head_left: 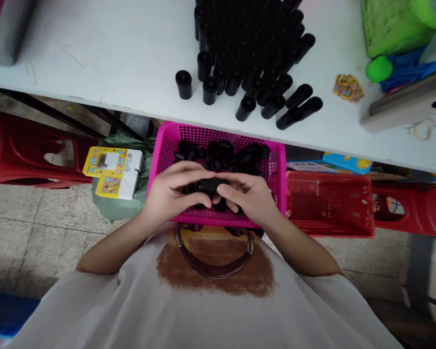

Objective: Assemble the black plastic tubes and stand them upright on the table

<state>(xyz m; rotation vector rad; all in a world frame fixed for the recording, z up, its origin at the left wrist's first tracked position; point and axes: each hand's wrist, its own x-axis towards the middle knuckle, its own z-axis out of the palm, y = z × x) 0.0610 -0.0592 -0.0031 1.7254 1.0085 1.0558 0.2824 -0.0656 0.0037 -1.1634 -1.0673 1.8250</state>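
Both hands are over a pink basket (218,130) on my lap, which holds many small black plastic parts (220,152). Between them is a black plastic cylinder (208,185), lying sideways. My left hand (179,186) curls its fingers and thumb around the cylinder's left end. My right hand (245,194) pinches its right end, the thumb on top and the fingers partly hidden below. Beyond the basket, a dense group of black cylinders (247,58) is on the white table (123,58). Most stand upright, and a few at the right lean or lie over.
Yellow-and-white cardboard packaging (116,172) rests on a green bag at the left. A red basket (329,203) is at the right, beside red stools. On the table's right are small yellow cards (349,88), a green basket (399,24) and a pale cylindrical object (407,102).
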